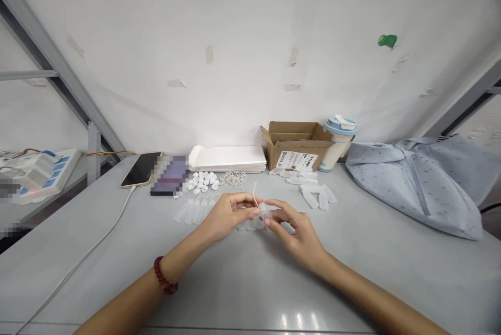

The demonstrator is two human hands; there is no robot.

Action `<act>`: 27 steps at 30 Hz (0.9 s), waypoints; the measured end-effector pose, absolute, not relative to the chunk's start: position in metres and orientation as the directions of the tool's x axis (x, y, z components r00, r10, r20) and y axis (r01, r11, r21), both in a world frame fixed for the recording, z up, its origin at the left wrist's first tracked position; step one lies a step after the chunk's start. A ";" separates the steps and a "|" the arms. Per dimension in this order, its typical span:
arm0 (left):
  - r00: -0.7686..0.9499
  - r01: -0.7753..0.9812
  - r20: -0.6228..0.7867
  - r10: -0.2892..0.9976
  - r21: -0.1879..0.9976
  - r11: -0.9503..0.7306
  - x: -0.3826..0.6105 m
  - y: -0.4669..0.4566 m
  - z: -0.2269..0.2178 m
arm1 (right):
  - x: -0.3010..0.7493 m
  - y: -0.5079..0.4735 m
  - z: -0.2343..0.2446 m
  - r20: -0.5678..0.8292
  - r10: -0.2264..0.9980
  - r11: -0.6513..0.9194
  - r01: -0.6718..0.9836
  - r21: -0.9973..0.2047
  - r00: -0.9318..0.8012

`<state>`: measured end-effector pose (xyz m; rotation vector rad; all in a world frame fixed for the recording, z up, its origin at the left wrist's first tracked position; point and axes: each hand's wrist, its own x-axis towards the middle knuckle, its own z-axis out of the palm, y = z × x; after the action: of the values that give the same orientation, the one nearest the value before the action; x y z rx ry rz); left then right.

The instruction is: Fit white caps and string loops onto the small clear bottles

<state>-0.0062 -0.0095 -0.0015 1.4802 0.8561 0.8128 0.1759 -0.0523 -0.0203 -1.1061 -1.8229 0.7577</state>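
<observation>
A small translucent plastic bottle is pinched in the fingers of my right hand, tilted a little above the table. My left hand pinches a thin white cord at the bottle's mouth; its free end points upward. Whether the cord's lower end is inside the bottle I cannot tell. Beyond my left hand, a row of similar bottles lies with cords coming from their tops. Several small white caps and a tangle of loose cords lie behind them. More bottles lie beyond my right hand.
White padded envelopes are stacked against the wall, beside an open cardboard box and a lidded cup. A charging phone and a purple box lie left. Grey-blue cloth covers the right back.
</observation>
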 end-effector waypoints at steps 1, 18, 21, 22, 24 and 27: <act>0.480 0.046 0.012 0.877 0.998 -0.039 -0.005 -0.009 -0.002 | 0.176 -0.052 -0.021 0.361 0.900 0.433 0.392 -0.812 -0.246; 0.469 0.392 0.669 0.577 0.427 -0.815 0.002 -0.026 -0.009 | 0.175 -0.048 -0.026 0.267 0.954 0.296 0.288 -0.911 -0.136; 0.578 0.395 0.653 0.489 0.301 -0.868 0.004 -0.027 -0.011 | 0.175 -0.048 -0.027 0.274 0.953 0.300 0.290 -0.909 -0.129; 0.597 0.411 0.634 0.492 0.285 -0.866 0.005 -0.027 -0.012 | 0.175 -0.048 -0.028 0.275 0.952 0.302 0.284 -0.910 -0.132; 0.608 0.445 0.611 0.507 0.266 -0.855 0.005 -0.027 -0.012 | 0.174 -0.049 -0.028 0.269 0.953 0.297 0.262 -0.918 -0.137; 0.597 0.463 0.624 0.503 0.244 -0.852 0.005 -0.027 -0.013 | 0.173 -0.051 -0.027 0.245 0.961 0.270 0.230 -0.935 -0.129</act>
<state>0.0049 -0.0267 -0.0126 2.7570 0.8347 1.1047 0.1732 -0.0507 -0.0267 -1.1338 -1.5758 0.9521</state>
